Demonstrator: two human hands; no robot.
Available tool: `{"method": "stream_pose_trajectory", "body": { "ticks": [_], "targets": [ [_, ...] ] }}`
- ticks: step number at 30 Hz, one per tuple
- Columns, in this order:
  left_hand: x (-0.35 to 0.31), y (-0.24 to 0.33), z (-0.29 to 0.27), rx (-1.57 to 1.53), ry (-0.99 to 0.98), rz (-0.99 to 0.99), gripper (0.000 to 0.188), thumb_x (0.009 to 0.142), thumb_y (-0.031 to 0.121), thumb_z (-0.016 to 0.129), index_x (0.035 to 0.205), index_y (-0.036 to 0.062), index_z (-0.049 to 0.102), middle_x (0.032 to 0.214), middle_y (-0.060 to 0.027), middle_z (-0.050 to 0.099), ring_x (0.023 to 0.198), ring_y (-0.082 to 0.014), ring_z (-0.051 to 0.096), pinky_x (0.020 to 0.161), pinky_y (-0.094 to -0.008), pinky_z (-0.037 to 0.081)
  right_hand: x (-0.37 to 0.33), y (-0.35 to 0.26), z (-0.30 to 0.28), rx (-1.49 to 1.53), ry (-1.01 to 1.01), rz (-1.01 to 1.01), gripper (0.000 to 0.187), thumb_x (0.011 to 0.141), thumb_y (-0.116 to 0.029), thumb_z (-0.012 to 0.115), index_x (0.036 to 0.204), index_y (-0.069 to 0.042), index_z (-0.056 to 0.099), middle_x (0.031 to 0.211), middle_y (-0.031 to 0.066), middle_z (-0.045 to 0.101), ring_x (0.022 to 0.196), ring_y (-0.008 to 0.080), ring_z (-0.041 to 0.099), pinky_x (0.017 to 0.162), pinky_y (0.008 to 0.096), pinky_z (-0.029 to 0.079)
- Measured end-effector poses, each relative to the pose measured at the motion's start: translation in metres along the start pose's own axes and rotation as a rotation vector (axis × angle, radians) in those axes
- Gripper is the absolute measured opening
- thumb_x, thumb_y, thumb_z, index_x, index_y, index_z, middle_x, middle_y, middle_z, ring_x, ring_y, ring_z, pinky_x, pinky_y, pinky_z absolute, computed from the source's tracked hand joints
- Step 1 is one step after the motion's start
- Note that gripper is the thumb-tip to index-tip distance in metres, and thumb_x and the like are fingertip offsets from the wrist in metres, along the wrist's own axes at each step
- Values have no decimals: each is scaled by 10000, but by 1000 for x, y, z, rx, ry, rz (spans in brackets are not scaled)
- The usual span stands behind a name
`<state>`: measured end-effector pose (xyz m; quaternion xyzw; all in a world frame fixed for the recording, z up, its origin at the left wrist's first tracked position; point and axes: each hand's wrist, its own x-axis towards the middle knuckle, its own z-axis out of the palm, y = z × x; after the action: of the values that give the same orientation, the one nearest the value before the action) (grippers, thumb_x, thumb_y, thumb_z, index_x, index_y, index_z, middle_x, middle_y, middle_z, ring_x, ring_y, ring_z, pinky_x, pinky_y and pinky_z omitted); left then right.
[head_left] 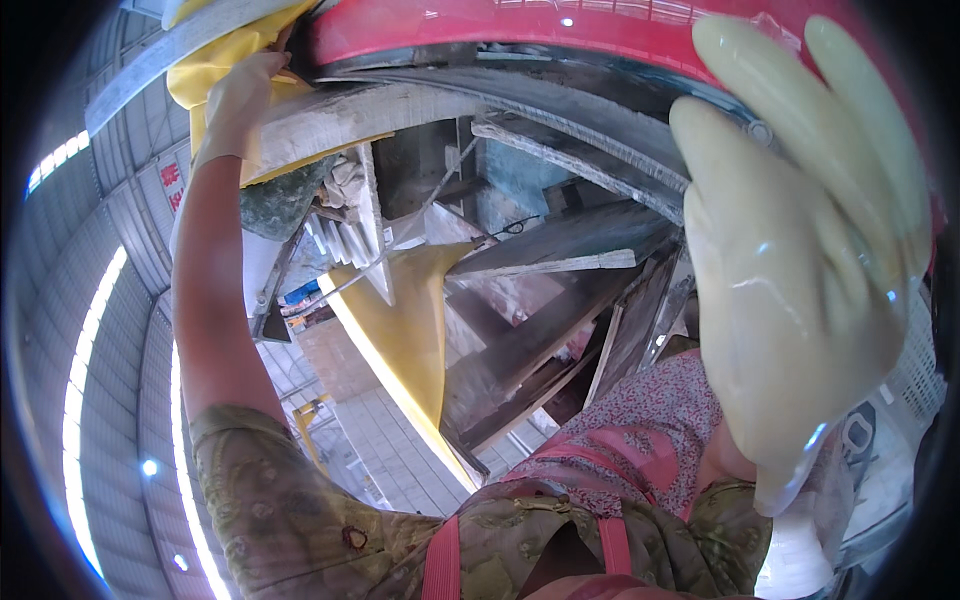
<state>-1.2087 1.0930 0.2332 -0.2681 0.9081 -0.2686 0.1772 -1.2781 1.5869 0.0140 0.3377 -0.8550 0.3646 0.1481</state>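
Note:
My left hand reaches up at the upper left, the arm bare below a pale, thin covering that ends at the wrist. Its fingers are bent into a folded, bright yellow sheet, which looks like rubber or plastic; the fingertips are partly hidden in it. Large and close on the right is my right hand, in a smooth, shiny cream rubber glove. The gloved fingers point upward and stand apart, with nothing visible between them. Behind them curves a glossy red surface.
Below the red surface runs a worn grey ledge. Grey slabs and boards lean at angles in the middle, beside a yellow panel. A white ribbed basket stands at the far right. Tiled floor shows lower down.

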Motion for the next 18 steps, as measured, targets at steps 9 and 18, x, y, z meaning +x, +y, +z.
{"method": "stream_pose_trajectory", "body": {
  "ticks": [9, 18],
  "targets": [
    [-14, 27, -16, 228, -155, 117, 373, 1054, 341, 427, 1224, 174, 713, 1187, -125, 712, 1104, -326, 662, 925, -413, 503, 23, -14, -20, 36, -42, -77, 207, 902, -143, 592, 870, -81, 787, 895, -30, 766, 1006, 80, 676, 938, 239, 482],
    [-5, 2, -1, 256, -160, 293, 393, 1062, 252, 459, 1424, 141, 565, 1371, -89, 623, 1266, -285, 572, 1027, -358, 438, 34, -37, -26, 105, 20, -231, 235, 913, -154, 568, 857, -84, 785, 877, -37, 766, 992, 67, 683, 937, 226, 484]
  ]
}}
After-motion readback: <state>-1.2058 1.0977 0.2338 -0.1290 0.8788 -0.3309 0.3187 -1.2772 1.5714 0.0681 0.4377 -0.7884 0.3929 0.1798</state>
